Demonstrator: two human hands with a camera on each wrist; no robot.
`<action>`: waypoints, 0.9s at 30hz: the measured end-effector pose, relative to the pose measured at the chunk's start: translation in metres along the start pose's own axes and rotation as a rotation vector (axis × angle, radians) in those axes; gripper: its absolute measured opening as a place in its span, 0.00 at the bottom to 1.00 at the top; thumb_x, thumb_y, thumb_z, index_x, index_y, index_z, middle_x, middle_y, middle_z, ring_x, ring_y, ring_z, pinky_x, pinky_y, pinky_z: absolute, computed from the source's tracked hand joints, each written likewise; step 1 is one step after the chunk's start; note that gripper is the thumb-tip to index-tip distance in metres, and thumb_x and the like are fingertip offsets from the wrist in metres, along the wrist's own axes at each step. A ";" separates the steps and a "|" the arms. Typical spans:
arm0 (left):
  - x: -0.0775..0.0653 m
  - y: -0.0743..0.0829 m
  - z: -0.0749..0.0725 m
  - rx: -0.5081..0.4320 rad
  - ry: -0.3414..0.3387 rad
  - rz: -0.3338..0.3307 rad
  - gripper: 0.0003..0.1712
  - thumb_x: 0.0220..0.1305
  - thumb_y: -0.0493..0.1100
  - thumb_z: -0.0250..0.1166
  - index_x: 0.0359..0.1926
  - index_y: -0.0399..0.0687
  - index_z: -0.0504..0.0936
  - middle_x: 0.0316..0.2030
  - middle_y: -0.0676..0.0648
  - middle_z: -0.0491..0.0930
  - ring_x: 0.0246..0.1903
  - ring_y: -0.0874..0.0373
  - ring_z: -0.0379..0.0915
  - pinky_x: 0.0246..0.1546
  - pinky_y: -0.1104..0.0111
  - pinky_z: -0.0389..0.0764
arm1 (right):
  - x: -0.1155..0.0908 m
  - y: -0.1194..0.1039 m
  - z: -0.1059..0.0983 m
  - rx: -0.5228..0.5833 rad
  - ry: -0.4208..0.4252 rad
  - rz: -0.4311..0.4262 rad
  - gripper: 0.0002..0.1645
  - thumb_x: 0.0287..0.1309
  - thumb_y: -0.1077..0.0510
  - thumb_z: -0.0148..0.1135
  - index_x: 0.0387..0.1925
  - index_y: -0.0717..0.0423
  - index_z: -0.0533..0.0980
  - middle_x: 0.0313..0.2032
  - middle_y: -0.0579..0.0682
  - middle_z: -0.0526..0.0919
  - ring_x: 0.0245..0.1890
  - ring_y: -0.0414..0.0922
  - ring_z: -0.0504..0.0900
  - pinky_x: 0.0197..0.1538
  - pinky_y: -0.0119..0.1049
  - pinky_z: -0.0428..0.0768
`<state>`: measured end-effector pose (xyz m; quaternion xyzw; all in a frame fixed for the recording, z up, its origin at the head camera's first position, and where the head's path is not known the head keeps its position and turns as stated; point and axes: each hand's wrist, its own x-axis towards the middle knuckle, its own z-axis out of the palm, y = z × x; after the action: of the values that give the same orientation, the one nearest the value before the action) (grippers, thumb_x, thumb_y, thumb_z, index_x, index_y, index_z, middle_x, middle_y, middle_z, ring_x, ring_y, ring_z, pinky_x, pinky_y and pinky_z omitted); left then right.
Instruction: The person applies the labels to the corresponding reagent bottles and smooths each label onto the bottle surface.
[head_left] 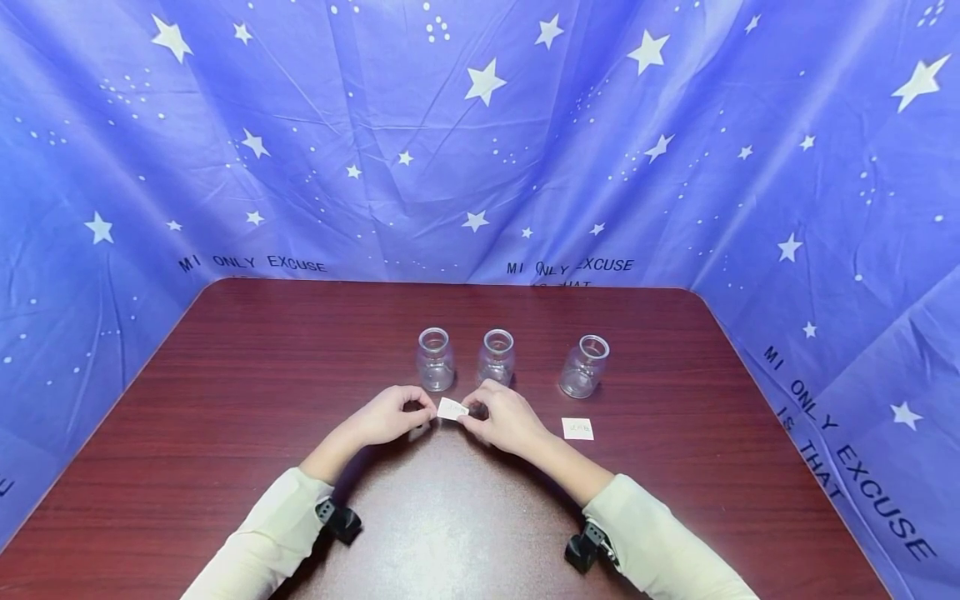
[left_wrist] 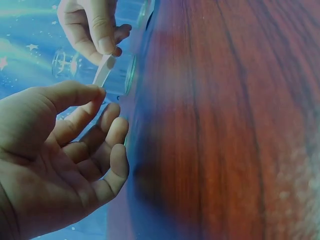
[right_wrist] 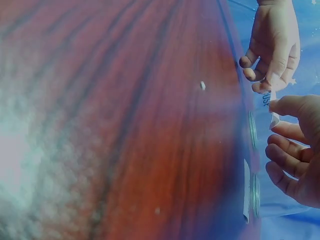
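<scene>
Between both hands, in front of the jars, is a small white paper label [head_left: 452, 409] with faint writing. My left hand [head_left: 392, 414] pinches its left edge with thumb and forefinger; the other fingers are loosely bent in the left wrist view. At the opposite edge, my right hand [head_left: 504, 418] grips the label between thumb and fingers. A clear glass jar [head_left: 436, 362] stands upright just behind the left hand. The middle glass jar [head_left: 497, 354] is partly hidden behind the right hand.
A third glass jar [head_left: 585, 367] stands farther right. In front of it a second white label [head_left: 577, 429] lies flat on the dark red wooden table [head_left: 300, 350]. A blue star-patterned cloth [head_left: 390, 125] hangs around the table's back and sides.
</scene>
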<state>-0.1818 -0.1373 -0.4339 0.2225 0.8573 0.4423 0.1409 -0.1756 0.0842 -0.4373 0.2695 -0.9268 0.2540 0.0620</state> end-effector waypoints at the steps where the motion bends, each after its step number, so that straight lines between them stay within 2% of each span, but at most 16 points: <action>1: 0.000 -0.001 0.000 -0.010 0.000 -0.004 0.08 0.62 0.39 0.59 0.34 0.38 0.80 0.20 0.42 0.78 0.19 0.59 0.71 0.28 0.74 0.72 | 0.000 0.000 0.000 0.003 0.001 -0.002 0.09 0.50 0.50 0.67 0.31 0.48 0.82 0.28 0.42 0.76 0.24 0.32 0.72 0.32 0.27 0.72; 5: 0.001 -0.002 0.000 -0.022 0.014 -0.017 0.09 0.62 0.40 0.59 0.35 0.38 0.80 0.25 0.44 0.79 0.23 0.61 0.72 0.28 0.75 0.72 | 0.001 0.000 0.000 0.009 0.008 -0.007 0.07 0.50 0.50 0.67 0.31 0.48 0.81 0.29 0.41 0.77 0.25 0.33 0.72 0.32 0.27 0.72; 10: 0.001 -0.003 0.001 -0.084 0.002 -0.037 0.10 0.61 0.41 0.60 0.36 0.37 0.80 0.29 0.42 0.81 0.27 0.62 0.72 0.28 0.73 0.74 | 0.002 -0.001 -0.001 0.011 0.010 -0.008 0.07 0.50 0.50 0.67 0.31 0.47 0.81 0.29 0.41 0.77 0.25 0.33 0.73 0.31 0.27 0.72; 14: 0.001 -0.004 0.001 -0.115 -0.008 -0.041 0.10 0.60 0.41 0.60 0.36 0.36 0.80 0.29 0.41 0.81 0.27 0.60 0.73 0.27 0.72 0.74 | 0.002 -0.001 0.000 0.015 0.005 -0.008 0.08 0.51 0.50 0.67 0.31 0.47 0.82 0.29 0.41 0.76 0.24 0.33 0.72 0.30 0.26 0.71; 18: 0.000 -0.004 0.001 -0.106 0.000 -0.045 0.09 0.60 0.40 0.60 0.35 0.36 0.80 0.28 0.42 0.81 0.27 0.59 0.72 0.27 0.74 0.73 | 0.002 -0.001 0.000 0.031 0.012 0.001 0.10 0.50 0.49 0.68 0.34 0.47 0.81 0.30 0.41 0.77 0.25 0.33 0.71 0.30 0.25 0.70; 24: 0.001 -0.002 0.000 -0.090 0.037 -0.061 0.09 0.61 0.40 0.59 0.34 0.36 0.80 0.29 0.41 0.82 0.28 0.57 0.76 0.29 0.73 0.74 | 0.000 -0.003 -0.002 0.051 0.139 -0.021 0.17 0.48 0.53 0.70 0.41 0.53 0.80 0.29 0.43 0.77 0.24 0.34 0.73 0.28 0.23 0.71; 27: 0.002 0.001 0.000 -0.085 0.050 -0.064 0.10 0.61 0.39 0.59 0.34 0.35 0.80 0.29 0.40 0.82 0.29 0.56 0.77 0.30 0.73 0.74 | 0.000 -0.005 -0.003 0.047 0.188 -0.050 0.16 0.48 0.54 0.70 0.40 0.53 0.81 0.28 0.43 0.76 0.23 0.34 0.73 0.26 0.22 0.71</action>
<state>-0.1829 -0.1361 -0.4335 0.1778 0.8475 0.4792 0.1429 -0.1734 0.0817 -0.4326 0.2690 -0.9037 0.2984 0.1485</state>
